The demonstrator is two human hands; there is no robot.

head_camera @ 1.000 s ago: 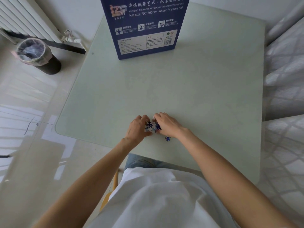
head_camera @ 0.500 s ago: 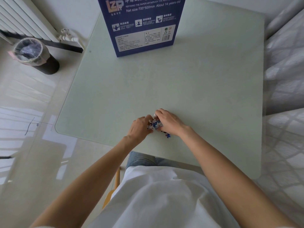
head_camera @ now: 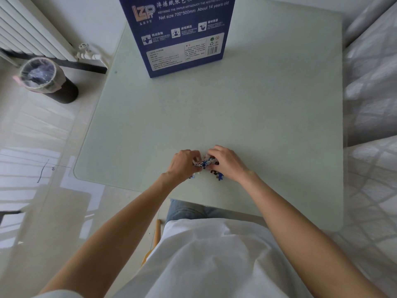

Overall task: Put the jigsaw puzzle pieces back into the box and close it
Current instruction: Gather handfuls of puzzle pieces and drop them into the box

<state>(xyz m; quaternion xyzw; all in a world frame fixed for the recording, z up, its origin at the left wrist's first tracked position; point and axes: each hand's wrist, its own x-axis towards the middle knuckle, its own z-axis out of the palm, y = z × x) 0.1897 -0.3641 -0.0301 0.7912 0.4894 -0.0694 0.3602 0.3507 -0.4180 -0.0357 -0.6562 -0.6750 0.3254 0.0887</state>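
A small heap of blue, white and dark jigsaw puzzle pieces (head_camera: 206,163) lies near the front edge of the pale green table (head_camera: 247,117). My left hand (head_camera: 182,164) and my right hand (head_camera: 226,163) cup the heap from either side, fingers curled round it. A few loose pieces (head_camera: 219,175) lie just below my right hand, and one peeks out under my left wrist. The dark blue puzzle box (head_camera: 182,35) stands upright at the table's far edge; its top is out of view.
A black waste bin (head_camera: 46,79) with a plastic liner stands on the floor to the left, beside a white radiator (head_camera: 32,33). A quilted bed cover (head_camera: 371,104) runs along the table's right side.
Both hands have kept pressing the heap together and shifted a little; more loose pieces show below the hands. The view has tilted slightly.
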